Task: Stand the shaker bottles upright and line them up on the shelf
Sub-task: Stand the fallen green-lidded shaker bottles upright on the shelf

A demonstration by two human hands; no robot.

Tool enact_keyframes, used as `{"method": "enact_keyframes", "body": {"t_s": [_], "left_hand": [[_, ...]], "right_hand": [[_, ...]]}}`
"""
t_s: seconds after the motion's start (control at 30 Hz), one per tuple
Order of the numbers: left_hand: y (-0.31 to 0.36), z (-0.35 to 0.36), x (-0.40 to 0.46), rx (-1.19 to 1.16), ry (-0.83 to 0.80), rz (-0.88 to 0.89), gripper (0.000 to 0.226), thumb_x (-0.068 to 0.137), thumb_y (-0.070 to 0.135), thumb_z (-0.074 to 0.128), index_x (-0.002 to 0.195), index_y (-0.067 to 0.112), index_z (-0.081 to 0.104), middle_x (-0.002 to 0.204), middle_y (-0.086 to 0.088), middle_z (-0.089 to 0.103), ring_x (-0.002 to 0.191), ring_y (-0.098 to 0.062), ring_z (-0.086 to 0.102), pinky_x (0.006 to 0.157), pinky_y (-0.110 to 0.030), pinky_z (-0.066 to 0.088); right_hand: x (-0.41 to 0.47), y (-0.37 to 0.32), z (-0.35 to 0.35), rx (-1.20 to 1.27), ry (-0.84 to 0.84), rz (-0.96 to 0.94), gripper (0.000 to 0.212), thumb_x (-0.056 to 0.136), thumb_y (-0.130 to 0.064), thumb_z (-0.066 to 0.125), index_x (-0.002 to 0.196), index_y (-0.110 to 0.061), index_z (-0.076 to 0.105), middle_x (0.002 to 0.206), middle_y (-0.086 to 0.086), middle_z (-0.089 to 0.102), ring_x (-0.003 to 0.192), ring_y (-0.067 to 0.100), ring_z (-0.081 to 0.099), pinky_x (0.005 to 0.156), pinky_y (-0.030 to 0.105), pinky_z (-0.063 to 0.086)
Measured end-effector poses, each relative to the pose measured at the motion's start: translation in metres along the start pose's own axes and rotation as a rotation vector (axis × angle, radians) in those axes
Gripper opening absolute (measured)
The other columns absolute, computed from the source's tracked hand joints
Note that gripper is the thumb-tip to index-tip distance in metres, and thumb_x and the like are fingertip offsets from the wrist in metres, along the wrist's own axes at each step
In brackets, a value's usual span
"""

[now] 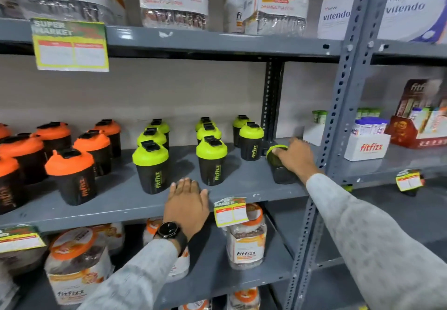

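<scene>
On the grey middle shelf [121, 203] stand black shaker bottles. Several with orange lids [70, 171] fill the left side. Several with green lids [151, 164] stand upright in rows in the middle, one of them at the front [211, 162]. At the right end a green-lidded shaker bottle [281, 167] lies on its side, lid pointing back left. My right hand [294, 157] rests on top of it, fingers curled over the lid end. My left hand [186, 200] lies flat on the shelf's front edge, fingers spread, holding nothing, with a black watch on the wrist.
A grey perforated upright post [338, 121] stands just right of the lying bottle. Jars [246, 239] fill the shelf below, and packaged jars line the shelf above. Price tags [231, 211] hang from the shelf edges. White and red display boxes [367, 145] sit in the bay to the right.
</scene>
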State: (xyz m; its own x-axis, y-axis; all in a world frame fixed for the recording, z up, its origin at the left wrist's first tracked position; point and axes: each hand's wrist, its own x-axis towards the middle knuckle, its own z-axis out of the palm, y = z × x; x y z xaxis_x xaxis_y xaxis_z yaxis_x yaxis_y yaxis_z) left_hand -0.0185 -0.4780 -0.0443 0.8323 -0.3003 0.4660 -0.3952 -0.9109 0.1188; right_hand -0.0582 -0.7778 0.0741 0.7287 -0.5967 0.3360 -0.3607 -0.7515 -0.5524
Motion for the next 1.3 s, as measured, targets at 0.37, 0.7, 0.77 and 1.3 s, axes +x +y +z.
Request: {"method": "enact_keyframes", "body": {"t_s": [0.37, 0.7, 0.77, 1.3], "left_hand": [[0.005, -0.006, -0.006, 0.029, 0.014, 0.012, 0.074, 0.099, 0.046, 0.013, 0.134, 0.002, 0.062, 0.140, -0.019, 0.062, 0.135, -0.033, 0.054, 0.119, -0.045, 0.031], [0.007, -0.010, -0.006, 0.044, -0.001, -0.002, 0.085, 0.093, 0.049, -0.002, 0.146, 0.007, 0.050, 0.153, -0.014, 0.050, 0.145, -0.028, 0.041, 0.123, -0.040, 0.020], [0.007, -0.010, -0.006, 0.044, -0.004, -0.007, 0.081, 0.096, 0.048, 0.000, 0.147, 0.008, 0.049, 0.154, -0.014, 0.049, 0.146, -0.027, 0.040, 0.124, -0.040, 0.019], [0.006, -0.006, -0.007, 0.021, 0.005, -0.006, 0.080, 0.098, 0.048, 0.003, 0.145, 0.007, 0.053, 0.152, -0.015, 0.052, 0.143, -0.029, 0.044, 0.123, -0.042, 0.023]], "right_hand": [[0.009, 0.011, -0.002, 0.596, -0.409, 0.389, 0.059, 0.079, -0.031, 0.088, 0.124, -0.006, 0.060, 0.087, 0.016, 0.071, 0.037, 0.021, 0.066, 0.036, 0.030, 0.051], [0.002, -0.008, 0.028, 0.798, 0.001, 0.203, 0.083, 0.026, -0.058, 0.096, 0.095, -0.019, 0.072, 0.092, -0.005, 0.079, 0.086, 0.022, 0.076, 0.080, 0.046, 0.063], [-0.019, -0.018, 0.031, 0.766, 0.096, 0.130, 0.083, 0.036, -0.057, 0.092, 0.108, -0.022, 0.069, 0.103, -0.006, 0.077, 0.093, 0.020, 0.073, 0.085, 0.041, 0.061], [-0.071, -0.037, 0.068, 0.637, 0.301, 0.114, 0.087, 0.065, -0.033, 0.096, 0.135, -0.010, 0.049, 0.130, 0.009, 0.056, 0.121, 0.032, 0.055, 0.099, 0.046, 0.046]]}}
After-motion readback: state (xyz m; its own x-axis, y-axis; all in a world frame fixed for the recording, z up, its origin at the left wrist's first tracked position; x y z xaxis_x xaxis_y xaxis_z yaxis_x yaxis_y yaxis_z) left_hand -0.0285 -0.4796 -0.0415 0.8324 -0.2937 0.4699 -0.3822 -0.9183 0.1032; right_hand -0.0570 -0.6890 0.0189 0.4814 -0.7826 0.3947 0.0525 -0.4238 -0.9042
